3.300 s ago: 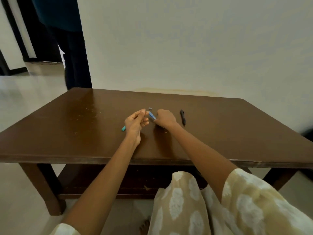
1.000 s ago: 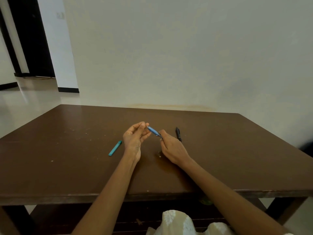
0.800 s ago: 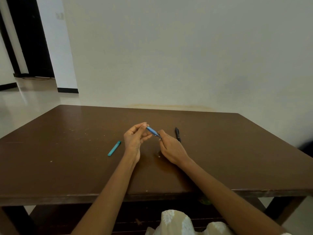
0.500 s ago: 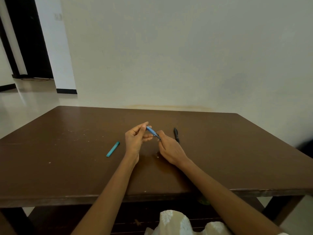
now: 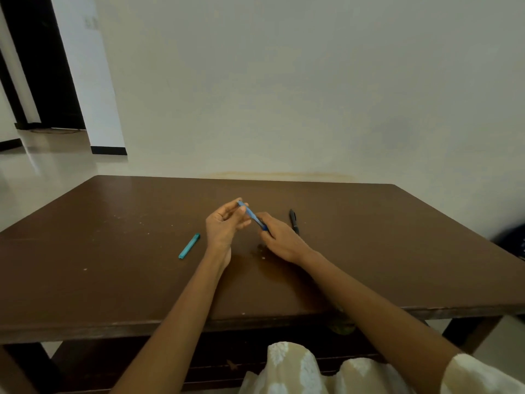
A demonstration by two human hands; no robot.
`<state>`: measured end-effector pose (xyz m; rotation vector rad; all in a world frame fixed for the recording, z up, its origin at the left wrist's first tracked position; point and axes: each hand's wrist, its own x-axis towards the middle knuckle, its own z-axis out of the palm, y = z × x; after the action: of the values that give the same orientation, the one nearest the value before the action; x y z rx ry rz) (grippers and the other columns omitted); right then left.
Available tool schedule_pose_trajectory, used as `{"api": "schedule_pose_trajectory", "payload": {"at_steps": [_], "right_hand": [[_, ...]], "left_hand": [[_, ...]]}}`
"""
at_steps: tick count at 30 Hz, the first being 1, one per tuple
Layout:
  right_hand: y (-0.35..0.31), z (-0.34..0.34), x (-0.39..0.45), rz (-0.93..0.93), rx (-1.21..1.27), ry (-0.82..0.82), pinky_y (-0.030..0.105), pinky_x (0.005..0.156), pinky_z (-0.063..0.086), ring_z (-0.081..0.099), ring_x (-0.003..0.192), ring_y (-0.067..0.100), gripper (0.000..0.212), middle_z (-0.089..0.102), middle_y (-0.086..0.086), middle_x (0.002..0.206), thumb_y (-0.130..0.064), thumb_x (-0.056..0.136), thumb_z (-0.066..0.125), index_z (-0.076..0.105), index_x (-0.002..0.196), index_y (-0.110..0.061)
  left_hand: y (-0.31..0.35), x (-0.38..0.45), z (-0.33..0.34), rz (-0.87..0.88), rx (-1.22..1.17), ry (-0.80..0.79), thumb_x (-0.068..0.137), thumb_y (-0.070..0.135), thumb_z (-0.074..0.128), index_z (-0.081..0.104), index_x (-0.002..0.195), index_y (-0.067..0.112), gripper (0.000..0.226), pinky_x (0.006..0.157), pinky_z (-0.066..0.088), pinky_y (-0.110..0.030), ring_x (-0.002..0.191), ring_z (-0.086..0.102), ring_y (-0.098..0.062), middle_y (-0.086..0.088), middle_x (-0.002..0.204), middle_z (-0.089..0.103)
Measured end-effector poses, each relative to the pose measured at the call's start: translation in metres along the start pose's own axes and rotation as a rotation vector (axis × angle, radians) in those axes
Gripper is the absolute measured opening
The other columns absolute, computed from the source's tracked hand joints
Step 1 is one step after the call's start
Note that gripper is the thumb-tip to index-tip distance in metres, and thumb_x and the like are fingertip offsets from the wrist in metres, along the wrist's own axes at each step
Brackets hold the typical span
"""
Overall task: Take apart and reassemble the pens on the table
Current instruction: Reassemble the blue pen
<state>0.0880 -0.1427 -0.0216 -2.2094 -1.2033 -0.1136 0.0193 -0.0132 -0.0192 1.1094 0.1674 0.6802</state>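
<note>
The big brown table (image 5: 369, 251) holds all the pen things, so they stay close to the person who sits at it. Under the top there is a low shelf (image 5: 284, 356), but it is too dark to tell what is on it.

The left hand (image 5: 224, 228) is lifted a little over the table. Its thumb and fingers curl in and pinch the far end of the blue pen (image 5: 252, 215). The right hand (image 5: 281, 237) is lower, and its fingers are curled around the near, darker end of that same pen. So the pen sits between the two hands, tilted, up off the table. It looks like the hands hold both ends so they can twist or pull the parts.

A black pen (image 5: 294, 221) lies flat just to the right of the right hand. It seems to wait for its turn.

A teal pen piece (image 5: 189, 246) lies flat to the left of the left hand. It may be the cap or a part of the blue pen, put aside there so it is easy to get. Some tiny bits (image 5: 261, 253) lie on the table under the right hand. They are too small to tell what they are.
</note>
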Motion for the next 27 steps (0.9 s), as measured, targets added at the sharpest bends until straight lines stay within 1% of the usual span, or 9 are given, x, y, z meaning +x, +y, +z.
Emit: {"api": "schedule_pose_trajectory", "payload": {"at_steps": [2, 4, 8, 12, 16, 20, 22, 24, 27], "right_hand": [[0.004, -0.008, 0.01, 0.034, 0.032, -0.007, 0.022, 0.08, 0.042, 0.052, 0.088, 0.008, 0.042, 0.052, -0.004, 0.106, -0.009, 0.092, 0.045, 0.041, 0.133, -0.016], [0.009, -0.013, 0.021, 0.079, 0.058, 0.033, 0.022, 0.078, 0.043, 0.052, 0.086, 0.009, 0.046, 0.052, -0.002, 0.102, -0.002, 0.09, 0.046, 0.041, 0.135, -0.013], [0.017, -0.009, 0.054, 0.116, -0.029, 0.133, 0.024, 0.086, 0.045, 0.053, 0.094, 0.012, 0.037, 0.056, 0.005, 0.11, 0.0, 0.092, 0.041, 0.052, 0.126, -0.011], [0.027, 0.005, 0.086, 0.13, -0.17, -0.032, 0.03, 0.1, 0.037, 0.049, 0.117, 0.021, 0.034, 0.053, 0.01, 0.128, -0.006, 0.096, 0.041, 0.053, 0.127, -0.01], [0.029, 0.019, 0.11, 0.122, -0.223, -0.108, 0.033, 0.101, 0.037, 0.049, 0.119, 0.021, 0.034, 0.053, 0.008, 0.129, -0.014, 0.098, 0.041, 0.051, 0.13, -0.012], [0.033, 0.028, 0.13, 0.109, -0.267, -0.126, 0.035, 0.096, 0.042, 0.054, 0.11, 0.022, 0.032, 0.056, 0.008, 0.12, -0.023, 0.098, 0.042, 0.056, 0.125, -0.011], [0.034, 0.032, 0.138, 0.141, -0.267, -0.126, 0.033, 0.086, 0.046, 0.058, 0.091, 0.019, 0.027, 0.061, 0.007, 0.098, -0.025, 0.098, 0.043, 0.064, 0.101, -0.01], [0.035, 0.034, 0.147, 0.199, -0.265, -0.101, 0.03, 0.071, 0.046, 0.055, 0.067, 0.013, 0.027, 0.057, 0.002, 0.072, -0.026, 0.096, 0.048, 0.061, 0.078, -0.011], [0.032, 0.031, 0.162, 0.254, -0.295, -0.108, 0.025, 0.059, 0.043, 0.048, 0.053, 0.011, 0.031, 0.051, -0.001, 0.057, -0.026, 0.09, 0.059, 0.057, 0.063, -0.012]], "left_hand": [[0.006, 0.003, -0.004, 0.008, -0.056, 0.038, 0.081, 0.005, 0.066, 0.065, 0.104, 0.01, 0.023, 0.069, 0.059, -0.028, 0.088, 0.071, -0.017, -0.006, 0.097, 0.072], [0.012, 0.008, -0.009, 0.043, -0.091, 0.064, 0.081, 0.005, 0.066, 0.065, 0.102, 0.011, 0.022, 0.069, 0.059, -0.028, 0.086, 0.071, -0.016, -0.004, 0.094, 0.072], [0.028, 0.026, -0.015, 0.131, -0.013, 0.075, 0.082, 0.005, 0.067, 0.064, 0.099, 0.011, 0.019, 0.07, 0.059, -0.026, 0.081, 0.07, -0.013, -0.002, 0.09, 0.069], [0.035, 0.046, -0.019, 0.201, 0.119, 0.089, 0.084, 0.005, 0.066, 0.064, 0.098, 0.013, 0.016, 0.071, 0.057, -0.022, 0.078, 0.066, -0.011, 0.0, 0.086, 0.067], [0.032, 0.063, -0.02, 0.215, 0.149, 0.115, 0.084, 0.008, 0.066, 0.065, 0.1, 0.014, 0.017, 0.073, 0.057, -0.025, 0.078, 0.065, -0.015, -0.001, 0.087, 0.067], [0.024, 0.072, -0.016, 0.192, 0.125, 0.135, 0.084, 0.009, 0.066, 0.065, 0.104, 0.011, 0.02, 0.075, 0.058, -0.029, 0.077, 0.066, -0.016, -0.001, 0.087, 0.068], [0.021, 0.074, -0.016, 0.184, 0.103, 0.139, 0.084, 0.009, 0.066, 0.065, 0.103, 0.012, 0.019, 0.074, 0.058, -0.03, 0.075, 0.066, -0.014, 0.0, 0.086, 0.068], [0.021, 0.075, -0.016, 0.181, 0.085, 0.138, 0.084, 0.009, 0.066, 0.066, 0.101, 0.013, 0.017, 0.073, 0.058, -0.029, 0.072, 0.067, -0.011, 0.002, 0.084, 0.069], [0.022, 0.075, -0.017, 0.184, 0.046, 0.134, 0.084, 0.008, 0.066, 0.066, 0.1, 0.013, 0.017, 0.072, 0.059, -0.029, 0.07, 0.067, -0.01, 0.002, 0.083, 0.069]]}}
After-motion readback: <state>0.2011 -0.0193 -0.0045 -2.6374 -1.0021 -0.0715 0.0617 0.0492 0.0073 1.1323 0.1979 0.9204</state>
